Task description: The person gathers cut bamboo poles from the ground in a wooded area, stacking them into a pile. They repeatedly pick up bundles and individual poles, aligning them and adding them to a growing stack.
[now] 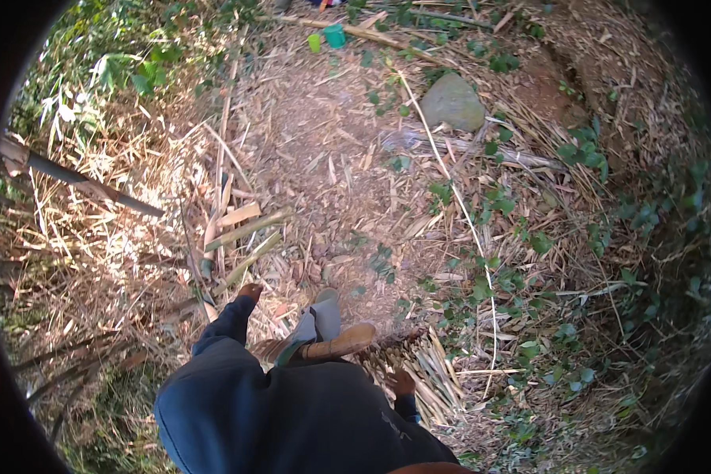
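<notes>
My left hand point(251, 291) shows small at the end of a dark sleeve, near the ends of several cut green-tan stalks point(253, 257). Its fingers are too small to make out. My right hand point(401, 382) hangs low on the right with its fingers slightly apart, beside a bundle of cut stalks point(438, 379). Whether it touches the bundle I cannot tell. Between my hands are a long tan rounded thing point(344, 343) and a grey flap-like piece point(324, 316), both partly hidden by my dark clothing.
Dry leaves and chips cover the ground. A large grey stone point(453, 103) lies far right, near a long thin pale stem point(450, 178). Green point(314, 43) and teal cups point(335, 35) stand at the back. A dark pole point(95, 186) juts in from the left; leafy vines point(584, 150) grow right.
</notes>
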`<state>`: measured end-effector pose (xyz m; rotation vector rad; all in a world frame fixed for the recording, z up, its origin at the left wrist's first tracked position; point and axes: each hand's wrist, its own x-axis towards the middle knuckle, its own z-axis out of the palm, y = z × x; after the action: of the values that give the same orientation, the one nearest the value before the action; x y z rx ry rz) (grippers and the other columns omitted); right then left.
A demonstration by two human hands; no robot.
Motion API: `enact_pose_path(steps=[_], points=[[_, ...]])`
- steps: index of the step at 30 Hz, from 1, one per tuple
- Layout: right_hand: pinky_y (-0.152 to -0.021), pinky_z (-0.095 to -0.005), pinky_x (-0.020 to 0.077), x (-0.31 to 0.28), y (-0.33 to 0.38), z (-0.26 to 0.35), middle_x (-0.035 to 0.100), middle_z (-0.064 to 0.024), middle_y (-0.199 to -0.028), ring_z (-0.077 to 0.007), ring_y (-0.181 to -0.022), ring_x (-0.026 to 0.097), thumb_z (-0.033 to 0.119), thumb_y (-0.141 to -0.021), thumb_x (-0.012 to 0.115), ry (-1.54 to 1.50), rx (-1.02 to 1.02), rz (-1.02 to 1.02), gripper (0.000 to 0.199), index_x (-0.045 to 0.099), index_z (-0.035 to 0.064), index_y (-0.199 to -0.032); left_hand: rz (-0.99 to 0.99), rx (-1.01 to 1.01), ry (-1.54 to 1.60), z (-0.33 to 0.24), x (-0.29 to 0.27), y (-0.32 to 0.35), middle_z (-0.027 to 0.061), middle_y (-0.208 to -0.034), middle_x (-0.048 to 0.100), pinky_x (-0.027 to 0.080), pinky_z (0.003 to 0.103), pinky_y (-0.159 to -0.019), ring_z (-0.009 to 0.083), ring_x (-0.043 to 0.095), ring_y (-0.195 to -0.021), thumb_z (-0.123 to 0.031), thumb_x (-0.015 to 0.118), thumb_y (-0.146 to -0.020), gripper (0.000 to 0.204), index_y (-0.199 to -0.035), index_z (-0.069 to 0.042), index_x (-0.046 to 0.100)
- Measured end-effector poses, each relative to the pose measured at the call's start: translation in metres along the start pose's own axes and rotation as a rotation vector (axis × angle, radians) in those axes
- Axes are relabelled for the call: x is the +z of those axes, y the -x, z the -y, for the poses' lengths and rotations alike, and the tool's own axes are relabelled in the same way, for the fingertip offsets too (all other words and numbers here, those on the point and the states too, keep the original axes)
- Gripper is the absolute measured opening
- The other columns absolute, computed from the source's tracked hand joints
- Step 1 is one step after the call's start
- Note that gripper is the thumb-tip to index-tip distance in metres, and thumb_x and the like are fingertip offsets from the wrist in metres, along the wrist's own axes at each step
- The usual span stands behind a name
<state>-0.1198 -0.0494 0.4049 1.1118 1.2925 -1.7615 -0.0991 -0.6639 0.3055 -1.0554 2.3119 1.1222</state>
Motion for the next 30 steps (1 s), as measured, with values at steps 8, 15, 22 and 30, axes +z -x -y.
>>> enact_pose_path(steps=[8, 15, 22, 30], points=[[-0.054, -0.0472, 0.05, 0.075, 0.049, 0.167, 0.065, -0.0173, -0.067, -0.0357, -0.064, 0.065, 0.03, -0.085, 0.055, 0.794, -0.255, -0.386, 0.028, 0.063, 0.0034, -0.085, 0.06, -0.249, 0.586, -0.038, 0.018, 0.023, 0.0074, -0.088, 0.067, 0.049, 0.034, -0.051, 0.0177, 0.062, -0.065, -0.038, 0.053, -0.093, 0.037, -0.112, -0.007, 0.06], [-0.068, -0.0414, 0.0524, 0.051, -0.031, 0.184, 0.069, -0.0131, -0.082, -0.0295, -0.08, 0.068, 0.026, -0.087, 0.054, 2.098, -0.431, -0.481, 0.022, 0.059, 0.0109, -0.102, 0.373, -0.233, 0.211, 0.002, 0.023, 0.062, 0.015, -0.096, 0.067, 0.056, 0.042, -0.053, 0.0266, 0.067, -0.069, -0.033, 0.046, -0.093, 0.039, -0.112, -0.002, 0.058], [-0.071, -0.0481, 0.0501, 0.139, -0.116, 0.229, 0.065, -0.018, -0.093, -0.0312, -0.085, 0.066, 0.04, -0.081, 0.06, 2.166, -0.218, -0.137, 0.056, 0.047, 0.0129, -0.128, 0.276, -0.516, 0.108, -0.039, -0.023, 0.028, 0.0145, -0.099, 0.068, 0.05, 0.043, -0.085, 0.0312, 0.065, -0.092, -0.029, 0.044, -0.092, 0.03, -0.104, -0.011, 0.064], [-0.079, -0.0497, 0.0489, 0.236, -0.188, 0.382, 0.061, -0.0197, -0.116, -0.0342, -0.1, 0.063, 0.037, -0.08, 0.06, 2.336, -0.333, -0.145, 0.067, 0.033, 0.0177, -0.139, -0.271, 0.136, -0.097, -0.165, -0.141, -0.098, 0.0194, -0.098, 0.066, 0.048, 0.046, -0.082, 0.0373, 0.062, -0.092, -0.035, 0.047, -0.091, 0.035, -0.103, -0.008, 0.067]])
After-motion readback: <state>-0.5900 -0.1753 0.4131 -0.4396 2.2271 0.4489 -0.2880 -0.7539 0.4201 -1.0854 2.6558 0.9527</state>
